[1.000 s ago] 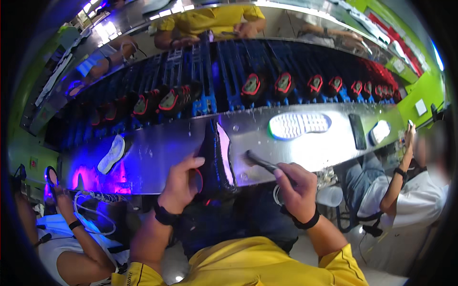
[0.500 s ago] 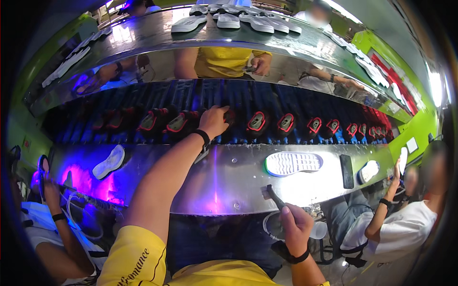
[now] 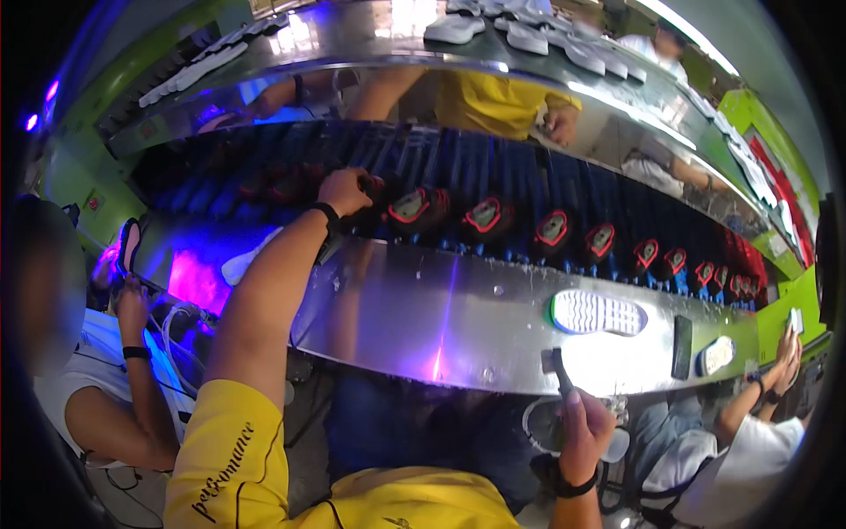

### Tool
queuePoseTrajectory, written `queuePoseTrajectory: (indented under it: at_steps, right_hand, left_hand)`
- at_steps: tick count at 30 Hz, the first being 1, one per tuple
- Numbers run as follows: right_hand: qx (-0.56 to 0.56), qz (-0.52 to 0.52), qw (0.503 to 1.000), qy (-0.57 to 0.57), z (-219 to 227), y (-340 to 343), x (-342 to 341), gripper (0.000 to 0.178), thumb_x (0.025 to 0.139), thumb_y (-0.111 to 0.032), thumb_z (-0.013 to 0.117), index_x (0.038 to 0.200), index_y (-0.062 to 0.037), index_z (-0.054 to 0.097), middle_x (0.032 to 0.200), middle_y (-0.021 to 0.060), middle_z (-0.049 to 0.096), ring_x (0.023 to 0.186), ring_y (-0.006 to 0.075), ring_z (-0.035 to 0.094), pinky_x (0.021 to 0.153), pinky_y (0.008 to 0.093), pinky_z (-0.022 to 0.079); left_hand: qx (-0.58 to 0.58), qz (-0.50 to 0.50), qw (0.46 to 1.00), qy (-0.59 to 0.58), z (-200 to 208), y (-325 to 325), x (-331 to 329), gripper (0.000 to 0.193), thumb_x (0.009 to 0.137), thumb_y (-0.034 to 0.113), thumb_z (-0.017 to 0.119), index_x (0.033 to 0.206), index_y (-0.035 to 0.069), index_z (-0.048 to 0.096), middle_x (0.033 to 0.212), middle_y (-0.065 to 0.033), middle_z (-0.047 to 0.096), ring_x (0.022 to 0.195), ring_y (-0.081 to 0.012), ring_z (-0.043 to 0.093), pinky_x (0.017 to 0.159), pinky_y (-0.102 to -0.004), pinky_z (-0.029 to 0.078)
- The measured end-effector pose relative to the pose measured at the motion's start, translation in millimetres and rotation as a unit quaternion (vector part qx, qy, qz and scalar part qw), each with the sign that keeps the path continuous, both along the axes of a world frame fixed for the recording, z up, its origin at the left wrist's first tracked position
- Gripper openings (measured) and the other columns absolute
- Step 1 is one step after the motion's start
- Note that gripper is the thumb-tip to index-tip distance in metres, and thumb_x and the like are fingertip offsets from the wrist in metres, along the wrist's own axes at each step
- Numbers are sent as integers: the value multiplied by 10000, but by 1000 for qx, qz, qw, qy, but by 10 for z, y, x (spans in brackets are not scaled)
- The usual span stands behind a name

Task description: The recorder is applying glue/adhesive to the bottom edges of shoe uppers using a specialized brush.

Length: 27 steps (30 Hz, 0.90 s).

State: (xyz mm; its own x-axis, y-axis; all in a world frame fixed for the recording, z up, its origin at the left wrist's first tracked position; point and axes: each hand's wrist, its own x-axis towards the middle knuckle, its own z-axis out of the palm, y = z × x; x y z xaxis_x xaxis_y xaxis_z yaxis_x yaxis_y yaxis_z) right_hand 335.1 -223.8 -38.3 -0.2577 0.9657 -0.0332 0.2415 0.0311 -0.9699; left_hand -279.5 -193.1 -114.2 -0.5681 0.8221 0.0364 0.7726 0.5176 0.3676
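My left hand [image 3: 346, 191] reaches far out over the row of shoes, its fingers closed round a dark shoe upper [image 3: 376, 190] that they partly cover. Just right of it stands another black shoe [image 3: 409, 208] with red trim at its opening. My right hand [image 3: 585, 432] is wrapped round the handle of a small dark brush [image 3: 559, 368], held up over the near edge of the metal bench [image 3: 397, 309]. Beyond the brush a white shoe sole [image 3: 601, 313] with a ridged pattern lies on the bench.
Several more red-trimmed shoes [image 3: 552, 227] stand along the dark conveyor. A black rectangular object [image 3: 681, 347] and a small pale sole [image 3: 717, 355] lie at the right. White soles [image 3: 529, 37] rest on the upper shelf. Co-workers sit left [image 3: 123, 379] and right [image 3: 749, 450].
The view has turned, shifting the bench rightward. My left hand and the shoes on the conveyor have moved left relative to the bench. My right hand still holds the brush.
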Motion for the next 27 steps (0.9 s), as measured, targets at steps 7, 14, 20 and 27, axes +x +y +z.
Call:
queuePoseTrajectory:
  at_steps: [7,14,20,27]
  right_hand:
    - [0,15,999,34,103,-12,25,204,1080,-128,679,1117,57,758,840,9,683,794,78,594,725,242,455]
    - [-21,12,999,43,-65,-81,154,231,1076,-154,699,1126,59,772,839,3,687,783,71,600,718,236,458]
    - [-12,22,996,88,-91,-154,184,246,1079,-144,695,1176,70,767,870,23,711,800,79,621,749,230,468]
    - [-32,9,995,91,-97,-165,180,235,1080,-130,689,1169,72,769,868,25,707,813,77,619,755,227,463]
  left_hand:
    - [127,79,983,102,779,-518,774,565,748,345,900,1270,171,769,1120,-141,807,1047,-323,781,919,-417,606]
    - [102,-98,989,40,865,-1177,1875,628,745,264,917,1331,121,739,1226,-183,776,1120,-345,758,983,-432,580]
    - [13,-92,995,46,668,-1306,2669,717,718,271,920,1376,87,703,1236,-197,747,1137,-408,710,1000,-489,563]
    - [64,-222,968,-96,724,-1926,3616,714,690,182,911,1375,92,731,1137,-172,757,1005,-381,753,908,-439,608]
